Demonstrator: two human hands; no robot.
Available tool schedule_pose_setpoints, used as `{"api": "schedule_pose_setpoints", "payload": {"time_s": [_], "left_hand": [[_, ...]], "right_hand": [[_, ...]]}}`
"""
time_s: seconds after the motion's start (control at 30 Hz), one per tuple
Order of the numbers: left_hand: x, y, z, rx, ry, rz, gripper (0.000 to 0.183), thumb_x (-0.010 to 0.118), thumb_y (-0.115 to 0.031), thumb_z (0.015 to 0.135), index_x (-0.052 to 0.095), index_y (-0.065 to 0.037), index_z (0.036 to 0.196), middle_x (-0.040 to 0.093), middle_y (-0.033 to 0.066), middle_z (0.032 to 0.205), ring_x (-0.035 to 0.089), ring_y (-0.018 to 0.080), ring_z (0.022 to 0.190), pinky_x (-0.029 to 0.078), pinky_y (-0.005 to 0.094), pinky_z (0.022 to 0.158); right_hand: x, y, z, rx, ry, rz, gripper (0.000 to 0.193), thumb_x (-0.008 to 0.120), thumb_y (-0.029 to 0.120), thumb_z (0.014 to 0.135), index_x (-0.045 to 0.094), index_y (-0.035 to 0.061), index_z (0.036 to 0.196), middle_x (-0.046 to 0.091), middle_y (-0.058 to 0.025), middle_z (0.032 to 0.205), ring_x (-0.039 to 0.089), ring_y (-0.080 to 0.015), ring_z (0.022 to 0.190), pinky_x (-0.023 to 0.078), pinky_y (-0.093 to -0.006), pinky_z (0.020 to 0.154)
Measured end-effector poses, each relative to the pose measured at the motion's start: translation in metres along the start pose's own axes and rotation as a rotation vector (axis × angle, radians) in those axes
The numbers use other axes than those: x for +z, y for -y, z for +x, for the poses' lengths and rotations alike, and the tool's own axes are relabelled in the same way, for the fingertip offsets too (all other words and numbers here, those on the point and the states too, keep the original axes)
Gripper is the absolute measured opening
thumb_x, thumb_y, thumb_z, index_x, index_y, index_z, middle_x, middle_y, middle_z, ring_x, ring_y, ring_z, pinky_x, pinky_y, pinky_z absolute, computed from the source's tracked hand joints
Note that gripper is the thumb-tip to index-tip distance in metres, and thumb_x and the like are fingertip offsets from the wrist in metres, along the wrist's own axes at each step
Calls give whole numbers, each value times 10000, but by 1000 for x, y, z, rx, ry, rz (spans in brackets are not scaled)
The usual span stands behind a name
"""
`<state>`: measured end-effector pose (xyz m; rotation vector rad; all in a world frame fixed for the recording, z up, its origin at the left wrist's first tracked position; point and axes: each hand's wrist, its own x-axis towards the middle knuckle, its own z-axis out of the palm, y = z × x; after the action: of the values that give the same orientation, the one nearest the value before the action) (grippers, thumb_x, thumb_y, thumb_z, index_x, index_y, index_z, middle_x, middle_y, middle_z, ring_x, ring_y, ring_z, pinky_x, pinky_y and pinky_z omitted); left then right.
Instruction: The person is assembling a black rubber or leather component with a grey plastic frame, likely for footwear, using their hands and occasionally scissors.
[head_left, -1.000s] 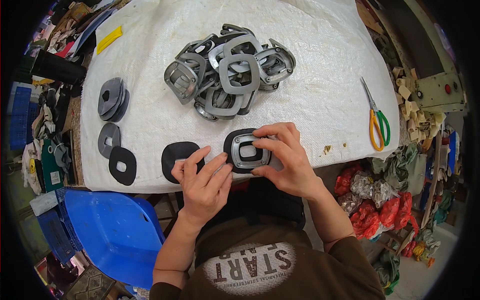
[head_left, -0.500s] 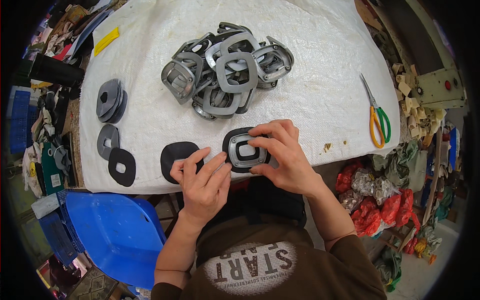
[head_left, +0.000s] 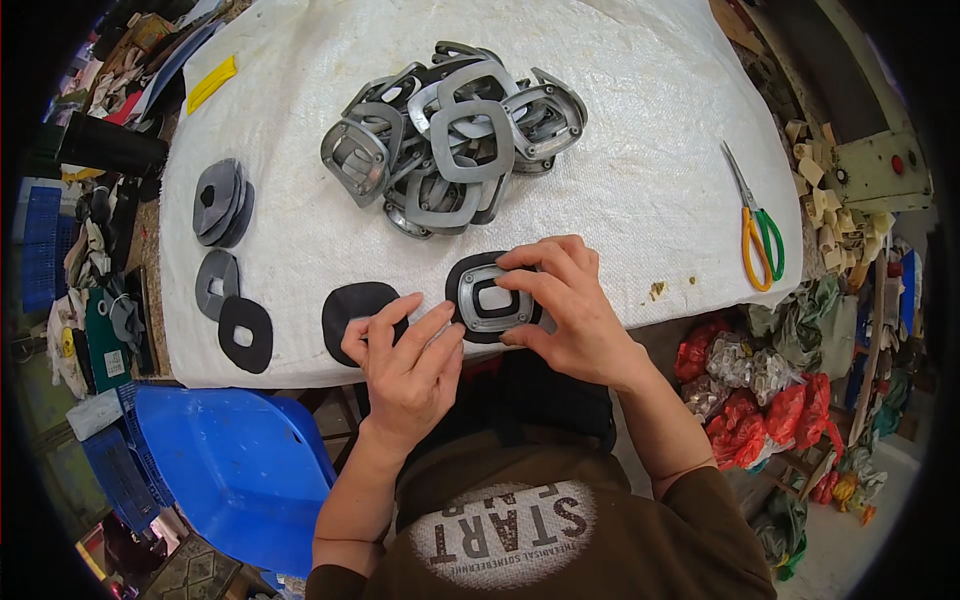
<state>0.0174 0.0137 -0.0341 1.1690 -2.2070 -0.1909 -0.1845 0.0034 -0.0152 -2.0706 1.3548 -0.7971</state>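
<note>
My right hand [head_left: 572, 318] grips the right side of a grey metal frame [head_left: 468, 303], fingers at its top edge and thumb at its lower edge. The frame, squarish with rounded corners, lies on a black pad [head_left: 478, 260] near the table's front edge. Beside it on the left, my left hand [head_left: 408, 378] holds nothing; its fingers are apart, with the tips close to the frame's left edge. Partly hidden behind those fingers is another black pad [head_left: 350, 305]. Beyond both hands rises a heap of similar grey metal frames [head_left: 443, 148].
White woven sheeting [head_left: 640, 200] covers the table. At left are stacked grey pads [head_left: 215, 205], a single grey pad [head_left: 208, 292], a black pad [head_left: 245, 354] and a yellow strip [head_left: 211, 85]. Scissors [head_left: 752, 240] lie right. A blue plastic tub [head_left: 220, 470] stands front left; red bags [head_left: 735, 430] sit right.
Both hands, the frame and the pads keep practically the same places. The whole view has shifted only slightly.
</note>
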Motion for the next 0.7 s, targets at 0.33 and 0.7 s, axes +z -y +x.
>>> {"api": "schedule_pose_setpoints", "payload": {"time_s": [0.33,0.7], "left_hand": [[-1,0,-1,7,3,-5,191,678,-54,635,643,-84,820,621,15,981,531,228,984,292,387,804],[-1,-4,4,37,-2,51,228,669,-92,658,668,-121,884,609,-12,1035,514,224,1002,279,378,805]], "right_hand": [[-2,2,1,13,19,-12,496,763,61,513,559,102,964,514,-32,1118,419,-264,1041,295,-374,884],[-3,1,2,16,55,-42,453,775,125,517,570,95,920,516,-18,1126,419,-258,1038,305,-370,873]]}}
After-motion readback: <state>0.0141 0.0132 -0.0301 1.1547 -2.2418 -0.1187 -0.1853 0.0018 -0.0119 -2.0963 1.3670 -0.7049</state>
